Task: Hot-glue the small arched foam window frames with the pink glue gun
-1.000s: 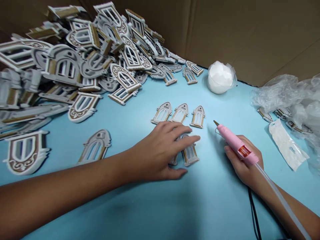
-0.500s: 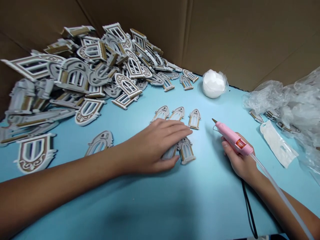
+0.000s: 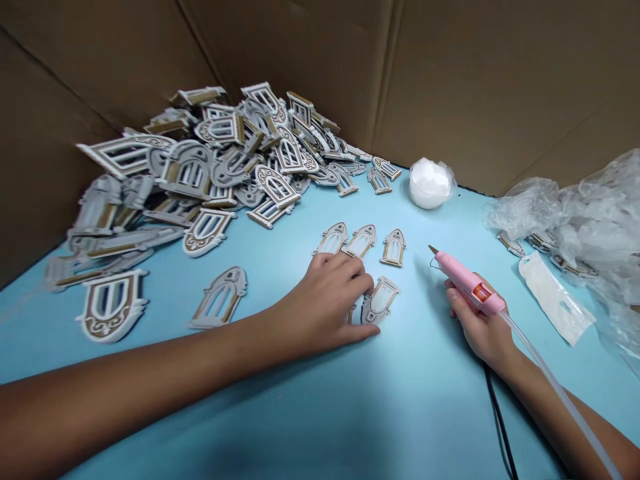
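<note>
My left hand (image 3: 335,297): nearer me than bowl (image 3: 425,201), left of it; bare, slender fingers. Left forearm (image 3: 175,373) bare, narrowing toward wrist. My right hand (image 3: 483,337): nearer me than bowl, right of it; bare. Right forearm (image 3: 540,397) likewise bare.

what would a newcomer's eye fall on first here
Probably the large heap of miniature window frames at the back left, before the cardboard wall. Next, the pink hot glue gun in the right hand, and the left hand among small arched window frames near the middle.
</note>
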`<state>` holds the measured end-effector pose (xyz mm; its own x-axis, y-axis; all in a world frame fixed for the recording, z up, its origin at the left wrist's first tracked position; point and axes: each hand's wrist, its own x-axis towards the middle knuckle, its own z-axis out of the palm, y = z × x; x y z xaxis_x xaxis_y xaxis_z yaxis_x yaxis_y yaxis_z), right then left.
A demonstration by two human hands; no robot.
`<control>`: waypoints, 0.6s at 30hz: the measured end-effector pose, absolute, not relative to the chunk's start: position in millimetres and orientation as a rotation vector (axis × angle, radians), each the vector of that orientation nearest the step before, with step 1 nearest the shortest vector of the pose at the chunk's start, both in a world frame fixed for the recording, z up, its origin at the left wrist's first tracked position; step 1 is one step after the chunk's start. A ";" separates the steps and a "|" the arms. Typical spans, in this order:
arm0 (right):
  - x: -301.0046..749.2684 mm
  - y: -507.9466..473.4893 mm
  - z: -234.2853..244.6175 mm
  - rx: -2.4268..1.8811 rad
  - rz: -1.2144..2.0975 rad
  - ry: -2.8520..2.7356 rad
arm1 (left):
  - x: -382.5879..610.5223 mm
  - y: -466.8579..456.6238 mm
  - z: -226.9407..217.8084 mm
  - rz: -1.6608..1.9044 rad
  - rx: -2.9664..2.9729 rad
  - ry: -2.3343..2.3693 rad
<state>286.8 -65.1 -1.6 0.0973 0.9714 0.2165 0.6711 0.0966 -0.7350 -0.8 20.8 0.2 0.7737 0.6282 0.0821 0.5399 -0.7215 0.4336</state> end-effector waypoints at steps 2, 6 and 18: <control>286.2 -65.9 -1.2 -1.641 0.506 -1.646 | -1.1 20.3 2.1 0.309 2.561 0.908; 283.0 -65.2 5.9 -1.566 0.492 -1.731 | -4.3 22.4 2.6 0.371 2.527 0.750; 275.7 -72.2 3.4 -1.153 0.300 -2.288 | -9.4 22.2 -13.4 0.757 2.500 0.582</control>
